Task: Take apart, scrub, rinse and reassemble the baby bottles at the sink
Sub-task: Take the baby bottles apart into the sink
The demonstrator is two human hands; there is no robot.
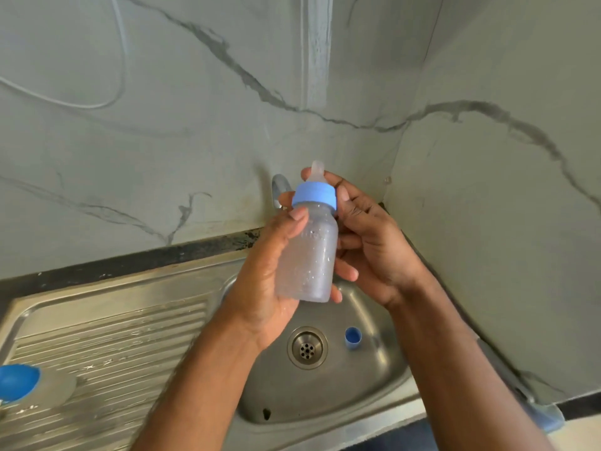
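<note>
Far left on the ribbed draining board (107, 346) sits a blue cap (18, 382) on something clear. Over the sink (383, 382), the left hand (270, 281) wraps the wet clear bottle (309, 255), held upright, thumb near its blue collar (314, 196). The right hand (367, 236) pinches that collar, the teat (316, 172) poking above. Behind it, the tap (277, 187). Down right in the basin, beside the drain (307, 347), lies a small blue cup (353, 338).

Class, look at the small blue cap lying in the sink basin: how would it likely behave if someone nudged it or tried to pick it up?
The blue cap seems small and thin-walled, so probably very light. It appears to lie on its side on the sloping sink basin, so a nudge might roll it toward the drain. If the steel is wet, it may slip between fingers.
</note>
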